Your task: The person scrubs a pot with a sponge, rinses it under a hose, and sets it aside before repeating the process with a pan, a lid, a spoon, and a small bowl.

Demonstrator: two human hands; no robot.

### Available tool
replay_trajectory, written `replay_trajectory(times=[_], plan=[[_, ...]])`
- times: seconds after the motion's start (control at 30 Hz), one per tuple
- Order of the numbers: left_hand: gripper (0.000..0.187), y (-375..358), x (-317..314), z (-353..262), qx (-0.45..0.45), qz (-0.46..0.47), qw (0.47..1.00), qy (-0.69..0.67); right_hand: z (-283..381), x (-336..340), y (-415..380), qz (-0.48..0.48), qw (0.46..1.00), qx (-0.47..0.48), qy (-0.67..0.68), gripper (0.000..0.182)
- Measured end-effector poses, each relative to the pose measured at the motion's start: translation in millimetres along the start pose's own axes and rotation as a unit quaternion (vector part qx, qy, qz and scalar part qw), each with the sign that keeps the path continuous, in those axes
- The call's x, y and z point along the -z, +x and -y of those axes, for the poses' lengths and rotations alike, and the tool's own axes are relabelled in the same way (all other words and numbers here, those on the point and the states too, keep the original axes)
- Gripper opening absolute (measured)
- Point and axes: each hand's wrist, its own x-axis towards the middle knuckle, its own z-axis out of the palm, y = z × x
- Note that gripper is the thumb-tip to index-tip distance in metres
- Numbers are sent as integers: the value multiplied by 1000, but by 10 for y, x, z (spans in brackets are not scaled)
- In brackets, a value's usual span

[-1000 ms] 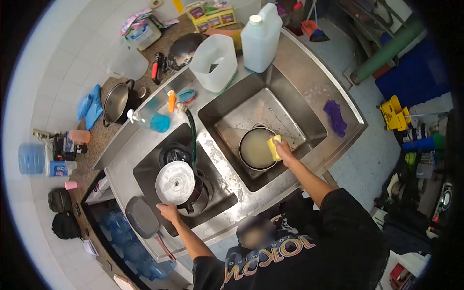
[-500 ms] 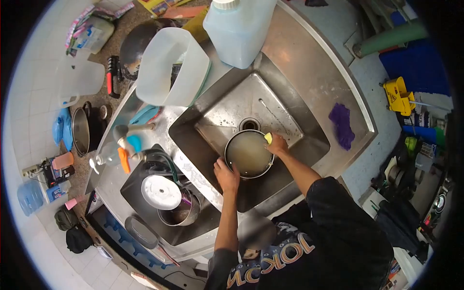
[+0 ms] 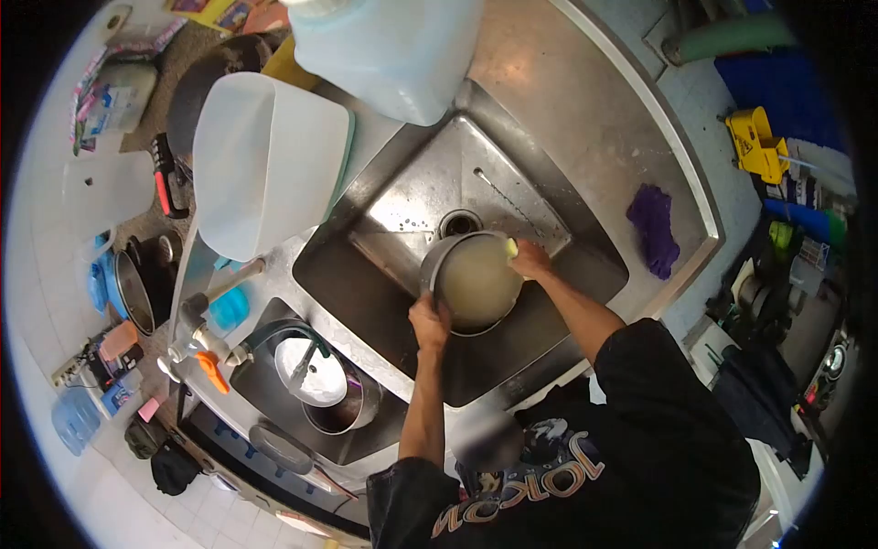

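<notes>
A round metal pot (image 3: pixel 477 284) with cloudy liquid in it sits tilted in the large steel sink (image 3: pixel 366 320), just below the drain (image 3: pixel 459 223). My left hand (image 3: pixel 429 322) is closed on the pot's left side. At the upper right rim, my right hand (image 3: pixel 530 260) pinches a small yellow-green sponge (image 3: pixel 511 248) against the pot. Its fingers are closed around the sponge.
Left of the sink stand a white plastic tub (image 3: pixel 265 165) and a faucet (image 3: pixel 197 320). Another pot (image 3: pixel 343 412) and a white lid (image 3: pixel 311 373) occupy the smaller sink. A large jug (image 3: pixel 389 55) is above; a purple cloth (image 3: pixel 653 231) lies right.
My left hand has closed on the pot's side, and the pot now tilts. The view has shifted, and the white tub and jug appear larger and farther left.
</notes>
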Motion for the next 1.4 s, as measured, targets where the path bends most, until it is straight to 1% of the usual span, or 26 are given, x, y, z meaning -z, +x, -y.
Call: replay_trajectory(times=[0.03,0.07,0.1,0.13,0.17,0.23,0.27,0.37,0.43,0.6,0.7,0.77,0.83,0.9,0.97,1.0,1.03,1.1,1.13,1.17,1.2,1.23,1.27,1.33,1.37,1.4], plan=[[12,-31,17,-166,-31,15,996,79,-67,-34,38,-17,1000,12,9,48],[12,-58,-25,-358,-100,-32,986,133,-114,-61,96,-24,999,16,18,48],[13,-79,-9,-517,-133,-17,979,154,-118,-78,130,-10,999,34,-17,46],[13,-70,45,-576,-136,5,972,190,-122,-84,153,1,997,53,-54,45],[13,-70,121,-636,-138,27,964,226,-153,-89,129,-6,997,57,-45,45],[18,-60,384,-770,-152,-13,946,286,-25,239,-93,-29,998,48,-30,40],[20,-49,543,-786,-173,-24,939,296,7,348,-191,-40,998,54,-19,40],[21,-103,1103,-1243,-232,-108,915,313,55,616,-494,-49,995,88,-2,34],[19,-200,1447,-1574,-249,-160,888,351,121,776,-770,-6,991,91,98,31],[15,-592,1911,-1945,-322,-236,846,354,-58,565,-796,-87,985,104,107,30],[11,-902,2063,-2017,-417,-271,789,362,-146,576,-865,-96,977,160,107,32],[16,-1018,2148,-2020,-509,-301,720,362,-170,628,-965,-119,967,174,141,33],[21,-1155,2234,-2118,-570,-299,669,372,-190,684,-1038,-125,960,193,158,33],[24,-1264,2309,-2202,-595,-307,637,382,-223,708,-1108,-128,953,212,173,34],[25,-1323,2383,-2341,-592,-335,632,372,-285,733,-1115,-157,943,219,196,38],[25,-1350,2419,-2412,-591,-353,629,360,-328,756,-1106,-146,944,210,211,42],[22,-1380,2429,-2480,-556,-380,652,348,-357,768,-1145,-145,943,217,208,42],[18,-1367,2439,-2455,-466,-454,680,339,-431,782,-1252,-229,901,220,295,56],[13,-1386,2409,-2479,-433,-475,714,279,-434,810,-1333,-226,901,228,291,56],[16,-1381,2390,-2406,-411,-498,727,234,-433,847,-1404,-196,896,187,352,65],[17,-1421,2363,-2277,-341,-512,760,208,-421,882,-1494,-163,885,144,411,73],[18,-1488,2319,-2114,-268,-522,789,180,-396,923,-1613,-159,887,151,406,73],[18,-1535,2255,-1960,-262,-528,787,181,-366,954,-1741,-179,881,160,408,77],[21,-1621,2074,-1617,-267,-513,815,-47,-289,947,-1932,-200,872,153,419,80],[21,-1678,1961,-1391,-259,-519,813,-48,-222,941,-2029,-195,876,157,412,80],[27,-1752,1834,-1137,-195,-514,823,-143,-136,928,-2145,-201,861,181,430,73]])
